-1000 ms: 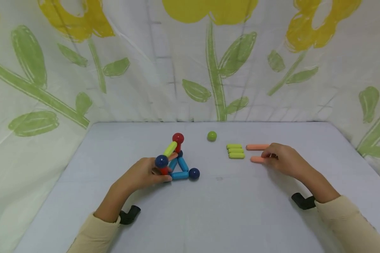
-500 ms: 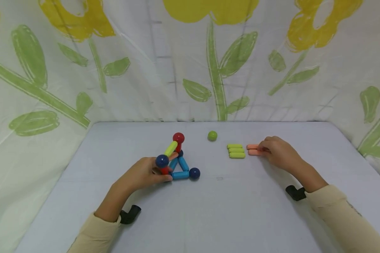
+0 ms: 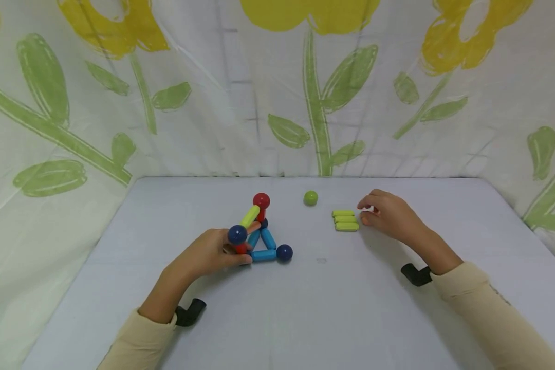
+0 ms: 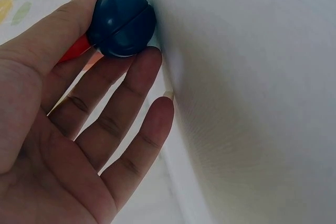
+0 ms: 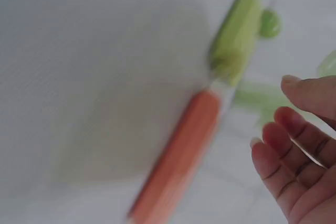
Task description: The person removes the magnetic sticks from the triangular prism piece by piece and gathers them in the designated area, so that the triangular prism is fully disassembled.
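My left hand (image 3: 215, 250) grips a magnetic stick-and-ball frame at its near left corner. In the left wrist view, thumb and fingertips touch a dark blue ball (image 4: 123, 24) there. The frame's base is a triangle of blue sticks (image 3: 263, 255) with another dark blue ball (image 3: 284, 253) at its right corner. Red sticks rise to a red ball (image 3: 261, 201) and a raised dark blue ball (image 3: 237, 235), joined by a yellow-green stick (image 3: 250, 217). My right hand (image 3: 388, 216), fingers loosely bent and holding nothing, hovers over orange sticks (image 5: 181, 156), which it hides in the head view.
Several yellow-green sticks (image 3: 346, 219) lie side by side just left of my right hand. A light green ball (image 3: 311, 198) rests farther back on the white table (image 3: 324, 313). A flower-printed curtain (image 3: 189, 133) hangs behind the table's far edge.
My right hand slid the nearer orange stick up beside the other one, let go, then lifted and moved left towards the yellow-green sticks. My left hand and the frame stayed in place.
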Demonstrator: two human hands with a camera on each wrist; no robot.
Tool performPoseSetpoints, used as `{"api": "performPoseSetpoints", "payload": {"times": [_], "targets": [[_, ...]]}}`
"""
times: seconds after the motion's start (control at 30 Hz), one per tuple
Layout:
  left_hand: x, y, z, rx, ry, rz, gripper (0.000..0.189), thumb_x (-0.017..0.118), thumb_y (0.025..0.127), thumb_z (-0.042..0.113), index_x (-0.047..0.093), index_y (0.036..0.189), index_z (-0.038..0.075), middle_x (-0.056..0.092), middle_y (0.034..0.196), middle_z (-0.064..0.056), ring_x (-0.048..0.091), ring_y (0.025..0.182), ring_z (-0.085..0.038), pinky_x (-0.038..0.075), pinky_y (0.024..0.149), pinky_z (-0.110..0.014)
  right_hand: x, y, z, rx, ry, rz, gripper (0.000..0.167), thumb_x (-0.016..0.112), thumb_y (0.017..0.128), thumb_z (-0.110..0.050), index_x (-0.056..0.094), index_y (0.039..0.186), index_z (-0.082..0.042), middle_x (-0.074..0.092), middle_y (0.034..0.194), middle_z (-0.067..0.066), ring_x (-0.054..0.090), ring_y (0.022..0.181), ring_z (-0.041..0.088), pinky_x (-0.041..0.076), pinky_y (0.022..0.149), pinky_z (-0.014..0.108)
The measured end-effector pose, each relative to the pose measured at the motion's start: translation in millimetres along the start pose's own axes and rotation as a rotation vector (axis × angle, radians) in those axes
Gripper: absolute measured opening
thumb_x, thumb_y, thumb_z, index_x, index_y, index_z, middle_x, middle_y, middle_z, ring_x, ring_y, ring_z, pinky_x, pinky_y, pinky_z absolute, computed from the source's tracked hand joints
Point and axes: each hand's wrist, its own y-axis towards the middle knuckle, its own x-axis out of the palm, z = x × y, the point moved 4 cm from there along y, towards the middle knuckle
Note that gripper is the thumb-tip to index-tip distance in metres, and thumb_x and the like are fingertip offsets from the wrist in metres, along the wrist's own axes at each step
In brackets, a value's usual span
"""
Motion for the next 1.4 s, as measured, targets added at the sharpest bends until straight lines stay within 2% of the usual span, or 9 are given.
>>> {"api": "performPoseSetpoints", "payload": {"times": [0.2,0.4,0.47,0.57,0.7,0.83,0.97,1.13,1.4], "targets": [[-0.5,-0.7,-0.3,-0.021,-0.009,0.003,0.027,0.082,0.086,0.027,0.076,0.106,0.009,0.072,0.089,0.004,0.06,0.075,-0.015,0.05,0.063,-0.029,5.5,46.5,-62.6,-0.159,0.077,-0.01,0.025,0.073,0.091,-0.003,0.068,0.116,-0.004,0.065,0.111,0.008,0.063,0.082,0.017,0.055,0.069,0.033],[-0.1,0.5,1.9,-0.015,-0.001,0.002,0.024,0.082,0.086,0.024,0.074,0.1,0.007,0.07,0.083,0.004,0.059,0.072,-0.015,0.051,0.063,-0.03,19.4,83.9,-122.5,-0.365,0.13,-0.048,0.051,0.072,0.094,-0.011,0.053,0.141,-0.011,0.046,0.144,0.013,0.065,0.084,0.017,0.056,0.074,0.029],[0.0,0.6,2.5,-0.002,0.002,0.002,0.024,0.082,0.086,0.024,0.072,0.098,0.006,0.069,0.081,0.004,0.059,0.07,-0.015,0.052,0.064,-0.03,26.0,91.6,-136.4,-0.439,0.115,-0.08,0.054,0.072,0.094,-0.013,0.052,0.144,-0.014,0.04,0.15,0.015,0.066,0.088,0.019,0.055,0.074,0.026],[-0.4,0.4,3.0,0.027,0.004,0.0,0.023,0.081,0.087,0.024,0.071,0.096,0.005,0.069,0.08,0.003,0.06,0.07,-0.013,0.052,0.064,-0.03,33.8,100.7,-152.6,-0.534,0.099,-0.121,0.044,0.072,0.093,-0.01,0.06,0.136,-0.013,0.042,0.149,0.017,0.067,0.096,0.019,0.054,0.076,0.024],[-1.3,-0.1,2.9,0.039,0.001,0.004,0.024,0.081,0.087,0.024,0.069,0.093,0.005,0.068,0.078,0.003,0.059,0.068,-0.013,0.051,0.061,-0.028,42.3,111.7,-164.4,-0.566,0.127,-0.126,0.024,0.071,0.091,-0.001,0.07,0.114,-0.009,0.057,0.125,0.014,0.065,0.095,0.018,0.051,0.079,0.023],[-1.4,-0.7,2.3,0.053,-0.01,0.007,0.023,0.081,0.087,0.024,0.068,0.092,0.005,0.068,0.077,0.003,0.058,0.067,-0.014,0.05,0.059,-0.028,53.1,117.4,-167.8,-0.558,0.144,-0.141,0.015,0.064,0.093,0.005,0.066,0.103,-0.006,0.056,0.1,0.008,0.056,0.083,0.017,0.047,0.075,0.021],[-0.6,-0.8,2.7,0.089,-0.012,0.002,0.019,0.08,0.088,0.022,0.068,0.09,0.007,0.069,0.078,0.004,0.06,0.067,-0.013,0.051,0.06,-0.027,63.6,116.7,-167.4,-0.575,0.124,-0.168,0.01,0.054,0.098,0.004,0.058,0.1,-0.005,0.049,0.095,0.007,0.051,0.074,0.016,0.045,0.068,0.019],[-0.6,0.3,3.1,0.094,-0.007,0.001,0.018,0.081,0.088,0.022,0.069,0.09,0.008,0.069,0.078,0.005,0.06,0.067,-0.013,0.051,0.06,-0.027,65.4,115.6,-164.7,-0.586,0.163,-0.156,0.009,0.053,0.1,0.002,0.057,0.099,-0.007,0.045,0.093,0.005,0.047,0.066,0.015,0.043,0.063,0.02],[-0.9,-0.2,3.3,0.123,-0.016,-0.003,0.018,0.08,0.088,0.022,0.069,0.091,0.009,0.069,0.081,0.006,0.062,0.071,-0.011,0.053,0.062,-0.028,65.0,118.0,-160.4,-0.56,0.285,-0.209,0.02,0.056,0.099,0.004,0.071,0.108,-0.005,0.053,0.096,0.004,0.055,0.079,0.015,0.048,0.073,0.018]]}}
